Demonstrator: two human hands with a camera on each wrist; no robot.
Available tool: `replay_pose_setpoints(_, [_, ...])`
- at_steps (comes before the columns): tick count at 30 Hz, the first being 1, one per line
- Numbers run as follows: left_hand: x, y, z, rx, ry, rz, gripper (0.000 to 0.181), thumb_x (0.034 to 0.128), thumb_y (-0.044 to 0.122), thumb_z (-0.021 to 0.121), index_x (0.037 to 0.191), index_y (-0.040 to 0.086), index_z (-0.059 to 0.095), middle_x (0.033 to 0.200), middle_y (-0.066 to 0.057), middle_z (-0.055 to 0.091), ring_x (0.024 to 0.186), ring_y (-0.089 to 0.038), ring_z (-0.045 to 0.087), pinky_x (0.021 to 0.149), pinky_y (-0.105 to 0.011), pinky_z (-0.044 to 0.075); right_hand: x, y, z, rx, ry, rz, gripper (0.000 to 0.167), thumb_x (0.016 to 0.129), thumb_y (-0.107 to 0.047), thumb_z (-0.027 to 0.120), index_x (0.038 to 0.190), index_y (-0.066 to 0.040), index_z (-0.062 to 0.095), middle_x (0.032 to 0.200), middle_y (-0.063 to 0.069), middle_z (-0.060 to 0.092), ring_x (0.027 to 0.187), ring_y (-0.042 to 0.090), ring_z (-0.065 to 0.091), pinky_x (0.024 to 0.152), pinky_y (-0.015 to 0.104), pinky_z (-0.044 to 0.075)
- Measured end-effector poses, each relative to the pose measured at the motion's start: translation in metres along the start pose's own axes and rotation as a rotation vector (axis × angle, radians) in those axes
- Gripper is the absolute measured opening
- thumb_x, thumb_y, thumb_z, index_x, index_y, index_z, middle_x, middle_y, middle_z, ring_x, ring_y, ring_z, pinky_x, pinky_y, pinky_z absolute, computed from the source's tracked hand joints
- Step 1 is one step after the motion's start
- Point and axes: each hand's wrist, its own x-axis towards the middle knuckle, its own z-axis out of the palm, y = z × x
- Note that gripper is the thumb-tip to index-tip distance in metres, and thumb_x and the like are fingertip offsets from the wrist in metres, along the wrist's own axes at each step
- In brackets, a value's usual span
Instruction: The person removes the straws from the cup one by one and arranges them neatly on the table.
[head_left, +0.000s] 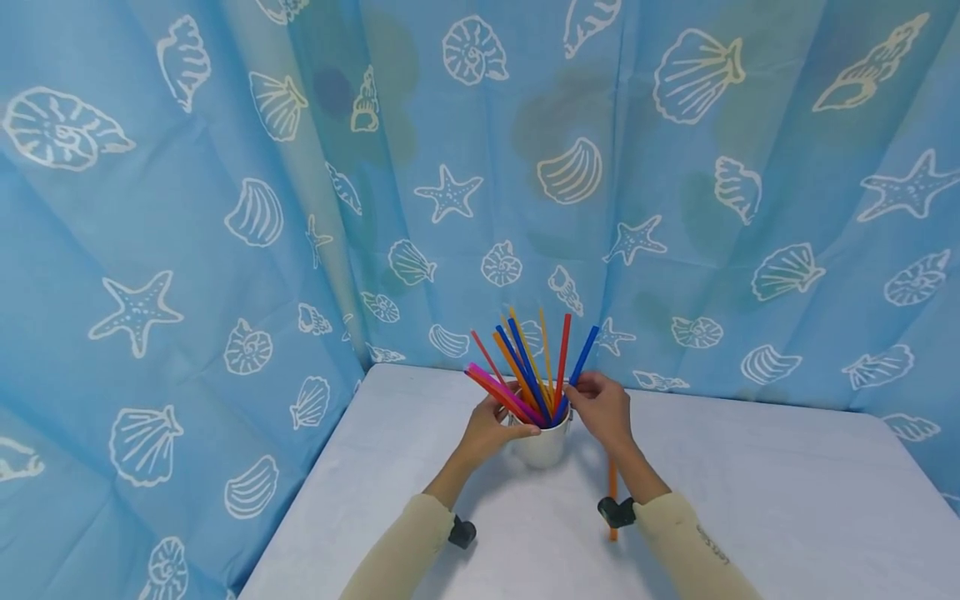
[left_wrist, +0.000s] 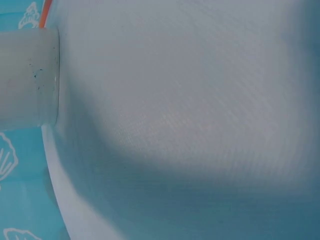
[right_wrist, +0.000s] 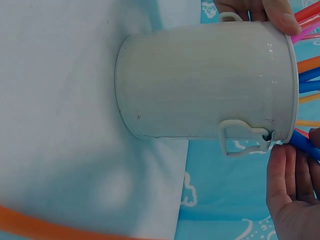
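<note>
A white pot [head_left: 542, 448] with small ear-shaped handles [right_wrist: 242, 137] stands upright on the table. Red, pink, orange, yellow and blue straws [head_left: 517, 358] lean out of its mouth in several directions. My left hand [head_left: 487, 429] grips the pot's rim on the left, thumb at the near side and fingers behind. On the right, my right hand [head_left: 606, 408] pinches a blue straw [right_wrist: 305, 145] at the rim, its fingers close to one handle. In the left wrist view only the pot's lower part [left_wrist: 27, 77] shows; the left hand is out of that view.
One orange straw [head_left: 612, 475] lies on the white-covered table [head_left: 750, 500], under the right forearm. Behind the table and along its left hangs a blue curtain [head_left: 480, 167] printed with shells and starfish. Dark wrist cameras [head_left: 462, 532] sit at both sleeve cuffs.
</note>
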Motion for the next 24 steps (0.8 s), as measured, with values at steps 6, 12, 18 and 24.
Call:
replay_pose_setpoints(6, [-0.0009, 0.0013, 0.0011, 0.003, 0.006, -0.007, 0.074, 0.0757, 0.029, 0.086, 0.14, 0.019, 0.051, 0.142, 0.007, 0.051, 0.133, -0.014, 0.045, 0.11, -0.039, 0.036, -0.0029, 0.001, -0.0004, -0.009, 0.027, -0.012, 0.03, 0.09, -0.023, 0.071, 0.108, 0.001, 0.068, 0.096, 0.014, 0.07, 0.085, 0.026, 0.068, 0.075, 0.038, 0.059])
replay_pose_setpoints(12, [-0.0027, 0.0008, 0.0009, 0.0, 0.006, -0.017, 0.074, 0.0755, 0.028, 0.086, 0.14, 0.018, 0.051, 0.142, 0.007, 0.051, 0.133, -0.014, 0.045, 0.11, -0.038, 0.036, -0.0029, 0.0008, -0.0002, -0.015, 0.057, -0.05, 0.028, 0.09, -0.023, 0.072, 0.105, 0.0, 0.069, 0.095, 0.013, 0.071, 0.086, 0.025, 0.067, 0.075, 0.038, 0.059])
replay_pose_setpoints(18, [-0.0016, -0.0026, 0.0014, 0.011, 0.012, -0.02, 0.074, 0.0753, 0.033, 0.085, 0.14, 0.021, 0.051, 0.14, 0.009, 0.052, 0.133, -0.013, 0.044, 0.109, -0.038, 0.037, -0.0027, -0.0003, 0.0005, -0.008, 0.077, -0.066, 0.023, 0.092, -0.024, 0.07, 0.105, -0.004, 0.068, 0.095, 0.01, 0.071, 0.085, 0.022, 0.066, 0.076, 0.037, 0.059])
replay_pose_setpoints(24, [-0.0009, -0.001, 0.0005, 0.002, 0.011, -0.015, 0.074, 0.0754, 0.032, 0.085, 0.14, 0.02, 0.051, 0.141, 0.01, 0.051, 0.133, -0.012, 0.044, 0.11, -0.037, 0.037, 0.0006, -0.0043, -0.0033, 0.033, 0.089, -0.115, 0.027, 0.091, -0.022, 0.071, 0.11, -0.004, 0.064, 0.096, 0.01, 0.07, 0.085, 0.022, 0.068, 0.076, 0.034, 0.059])
